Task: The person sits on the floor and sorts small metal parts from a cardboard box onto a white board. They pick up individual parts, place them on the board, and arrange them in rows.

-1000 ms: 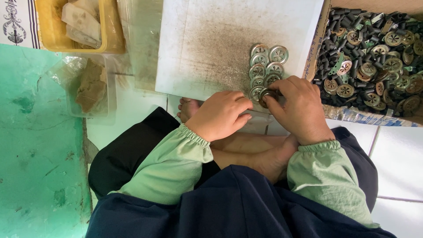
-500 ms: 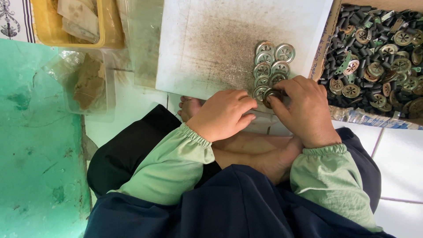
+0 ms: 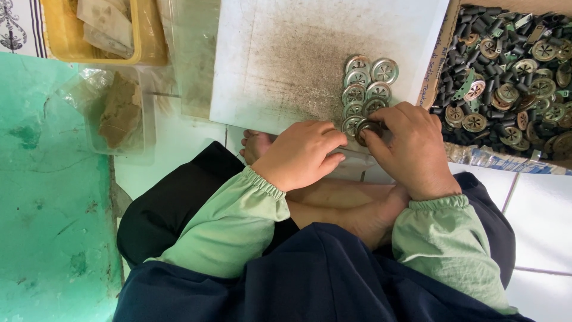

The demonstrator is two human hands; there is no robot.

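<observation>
Both of my hands meet at the near edge of a stained white board [image 3: 286, 65]. My right hand [image 3: 411, 149] pinches a round metal disc [image 3: 367, 127] between thumb and fingers. My left hand [image 3: 301, 155] curls beside it, its fingertips touching the same disc. Just beyond lie several round metal discs [image 3: 364, 89] with star-shaped cut-outs, laid in two short rows on the board. Green sleeves cover both wrists.
A cardboard box [image 3: 512, 77] at the right holds many dark small parts and more discs. A yellow tray [image 3: 101, 30] stands at the top left, with clear plastic bags [image 3: 119, 107] below it. My crossed legs and bare feet fill the lower middle.
Both hands stay together at the board's near edge, fingers shifting slightly around the disc. The view has drifted a little.
</observation>
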